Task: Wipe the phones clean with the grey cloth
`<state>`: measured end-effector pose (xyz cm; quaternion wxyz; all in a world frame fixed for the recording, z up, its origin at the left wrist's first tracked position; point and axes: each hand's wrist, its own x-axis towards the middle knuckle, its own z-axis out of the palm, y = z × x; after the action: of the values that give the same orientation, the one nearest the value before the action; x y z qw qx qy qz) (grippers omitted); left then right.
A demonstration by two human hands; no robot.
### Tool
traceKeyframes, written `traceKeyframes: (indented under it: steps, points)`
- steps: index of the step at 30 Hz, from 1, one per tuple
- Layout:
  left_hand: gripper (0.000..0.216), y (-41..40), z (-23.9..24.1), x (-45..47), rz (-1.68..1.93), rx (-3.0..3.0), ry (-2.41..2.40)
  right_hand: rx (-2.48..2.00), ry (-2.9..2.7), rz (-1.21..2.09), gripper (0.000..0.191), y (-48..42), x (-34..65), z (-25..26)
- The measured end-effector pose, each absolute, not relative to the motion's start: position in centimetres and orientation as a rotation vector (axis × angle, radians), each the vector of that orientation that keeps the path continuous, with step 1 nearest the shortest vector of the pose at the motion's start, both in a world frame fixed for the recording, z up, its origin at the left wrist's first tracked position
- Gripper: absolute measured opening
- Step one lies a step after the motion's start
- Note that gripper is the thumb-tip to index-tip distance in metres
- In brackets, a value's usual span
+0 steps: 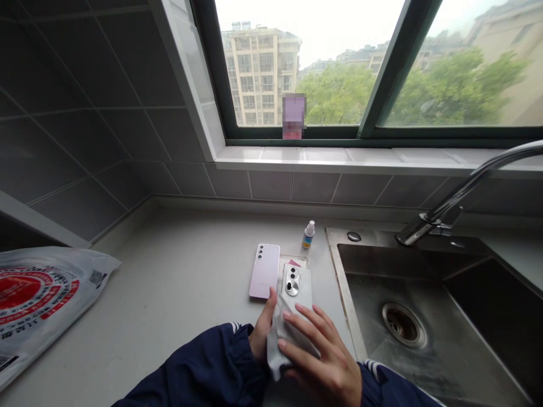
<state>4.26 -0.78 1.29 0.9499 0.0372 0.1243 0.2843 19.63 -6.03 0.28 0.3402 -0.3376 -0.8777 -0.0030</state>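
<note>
Your right hand (333,356) spreads its fingers over the grey cloth (276,351) on the white phone (304,297), left hand (262,328) at its left edge; can't tell if either grips. Wipe looks partway: camera end uncovered, lilac phone (265,271) just beside

Head camera: worn high, facing forward and down
Hands (328,350): near, bottom centre of the frame
Tabletop (182,271): seen from above, mid-frame
Window (386,68): farther ahead, top of frame

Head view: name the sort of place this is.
Most likely a kitchen: a steel sink is set into a pale countertop, with a curved metal faucet rising at its back edge.
</note>
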Motion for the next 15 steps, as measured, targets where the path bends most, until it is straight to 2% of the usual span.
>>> traceKeyframes:
  steps: [3,10,15]
  points:
    - [0.072,-0.51,0.93,4.3,0.657,0.171,0.289,-0.962,-2.271,0.017,0.045,-5.78,19.72,0.32]
    - [0.081,-0.06,0.41,4.2,0.734,0.171,0.246,-1.092,-2.229,-0.038,0.052,-5.67,19.78,0.46]
    - [0.075,-0.07,0.37,4.23,0.76,0.141,0.234,-1.129,-2.195,-0.009,0.055,-5.71,20.29,0.81]
